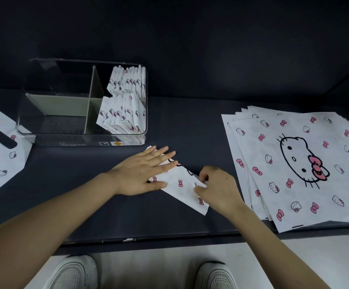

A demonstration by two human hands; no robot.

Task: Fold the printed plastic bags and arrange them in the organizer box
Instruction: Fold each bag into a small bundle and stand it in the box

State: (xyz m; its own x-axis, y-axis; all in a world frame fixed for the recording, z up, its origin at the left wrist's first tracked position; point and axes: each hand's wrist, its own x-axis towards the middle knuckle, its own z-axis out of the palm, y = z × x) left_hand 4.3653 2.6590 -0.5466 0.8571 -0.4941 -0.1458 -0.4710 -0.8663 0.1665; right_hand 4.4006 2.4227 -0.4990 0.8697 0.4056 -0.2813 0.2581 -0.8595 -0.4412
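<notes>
Big dark table (190,122) fills most of the view. At 3 o'clock there's a fanned stack of flat bags (294,163), cat-and-bow print. Clear organizer box (81,140) sits at 10 o'clock, with folded bags (123,113) standing in both right-hand compartments. One loose bag (0,159) lies at 9 o'clock, tucked partly under the box. Dead center is the half-folded bag (182,184). The left hand (140,174) presses on it flat, fingers spread, and the right hand (217,188) pinches its 3 o'clock edge.
</notes>
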